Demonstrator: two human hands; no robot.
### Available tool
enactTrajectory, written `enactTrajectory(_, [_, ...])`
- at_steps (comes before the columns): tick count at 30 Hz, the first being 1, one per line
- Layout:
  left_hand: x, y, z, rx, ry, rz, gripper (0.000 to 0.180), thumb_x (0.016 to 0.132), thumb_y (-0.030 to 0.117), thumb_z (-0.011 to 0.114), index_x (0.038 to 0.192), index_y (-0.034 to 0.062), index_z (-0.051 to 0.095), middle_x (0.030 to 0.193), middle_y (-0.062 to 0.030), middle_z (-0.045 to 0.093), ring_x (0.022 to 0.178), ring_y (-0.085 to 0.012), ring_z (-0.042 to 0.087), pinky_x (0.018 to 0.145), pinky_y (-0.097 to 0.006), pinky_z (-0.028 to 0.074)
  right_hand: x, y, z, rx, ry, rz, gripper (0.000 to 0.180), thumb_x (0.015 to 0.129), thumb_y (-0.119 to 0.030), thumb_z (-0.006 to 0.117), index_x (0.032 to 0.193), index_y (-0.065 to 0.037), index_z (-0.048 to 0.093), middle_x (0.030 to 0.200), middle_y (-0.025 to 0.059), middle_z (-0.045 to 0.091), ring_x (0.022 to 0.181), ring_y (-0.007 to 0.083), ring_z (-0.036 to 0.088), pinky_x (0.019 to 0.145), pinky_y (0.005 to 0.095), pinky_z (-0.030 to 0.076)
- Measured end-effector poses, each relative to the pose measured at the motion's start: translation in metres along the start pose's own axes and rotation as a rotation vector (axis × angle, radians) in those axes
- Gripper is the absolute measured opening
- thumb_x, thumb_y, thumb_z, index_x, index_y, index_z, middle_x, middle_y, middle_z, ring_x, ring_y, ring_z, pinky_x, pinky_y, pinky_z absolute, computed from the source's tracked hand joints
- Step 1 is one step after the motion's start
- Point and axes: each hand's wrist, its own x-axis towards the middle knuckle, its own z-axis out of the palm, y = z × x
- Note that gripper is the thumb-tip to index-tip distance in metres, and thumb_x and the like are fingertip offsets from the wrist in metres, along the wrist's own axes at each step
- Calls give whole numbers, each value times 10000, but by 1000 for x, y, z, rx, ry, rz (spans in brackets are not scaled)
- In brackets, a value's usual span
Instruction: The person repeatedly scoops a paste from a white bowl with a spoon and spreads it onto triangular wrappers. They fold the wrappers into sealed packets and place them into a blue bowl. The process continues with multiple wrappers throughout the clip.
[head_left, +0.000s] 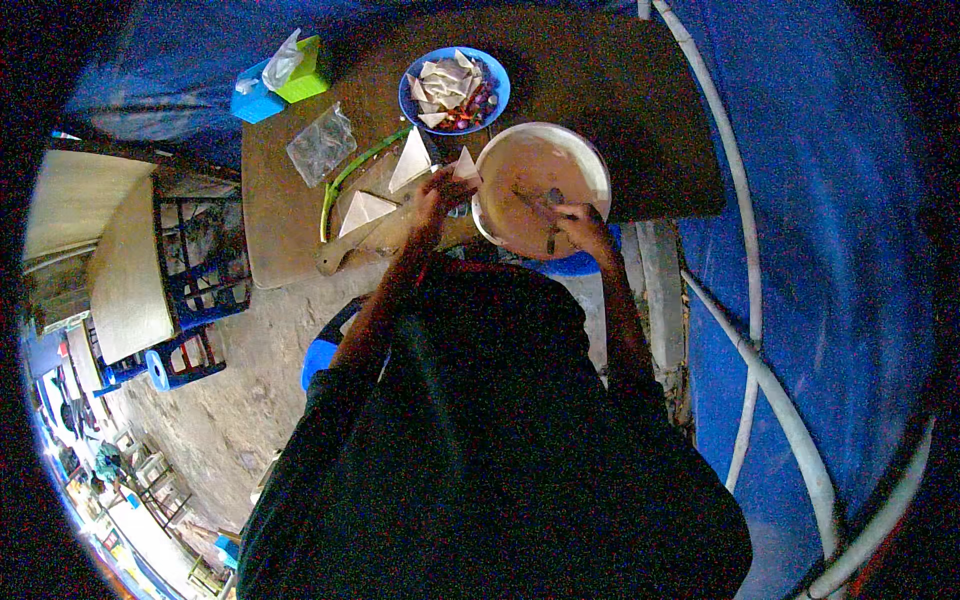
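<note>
My left hand (445, 188) is closed on a pale triangular piece (466, 164), held upright at the left rim of a white bowl (481, 215). A light brown, paste-like mixture (535, 165) fills much of the bowl. Over its right side, my right hand (580, 224) is closed around a thin utensil with a dark end (551, 240); its kind is hard to make out. Beside my left hand, more pale triangles (410, 160) and a stack of them (366, 211) lie on a wooden cutting board (345, 250).
A blue bowl (404, 98) of pale triangles, red chillies and shallots stands at the far side of the brown table (610, 80). Leftward lie a green stalk (345, 180), a clear plastic bag (322, 144) and blue and green boxes (302, 78). A pole (735, 170) rises at right.
</note>
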Motion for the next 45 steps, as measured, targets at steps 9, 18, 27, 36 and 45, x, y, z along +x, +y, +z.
enactTrajectory(9, [12,-49,-11,-269,-82,99,485,853,325,611,1166,-30,504,1008,-136,637,912,-271,639,857,-382,513,22,36,33,-401,60,-42,187,679,-125,580,805,-18,668,820,221,642,795,367,633,743,428,501])
enactTrajectory(18, [27,-71,-19,-135,-59,131,424,858,302,613,1138,-6,532,1019,-119,640,905,-240,639,819,-361,526,52,80,75,-250,257,-232,208,712,-110,567,848,28,640,770,195,630,762,348,616,704,443,498])
enactTrajectory(27, [2,-29,-16,-189,-48,212,589,830,383,620,1190,-57,469,1087,-170,603,975,-289,615,874,-390,505,3,1,2,374,-128,79,379,844,-259,607,1143,-26,613,686,33,599,491,71,464,458,234,386])
enactTrajectory(36, [-10,30,15,37,-357,128,628,848,425,579,1184,-95,477,1171,-204,560,1031,-313,594,924,-430,474,-20,-55,-21,457,-219,-44,386,859,-205,598,1210,-47,569,766,28,618,489,57,411,429,229,337])
enactTrajectory(45, [-9,31,20,168,-282,127,410,835,301,626,1090,-17,580,1034,-127,640,936,-224,626,844,-344,503,-13,-41,-25,153,-156,-106,306,843,-192,610,1128,-86,641,800,32,655,613,65,528,536,227,436])
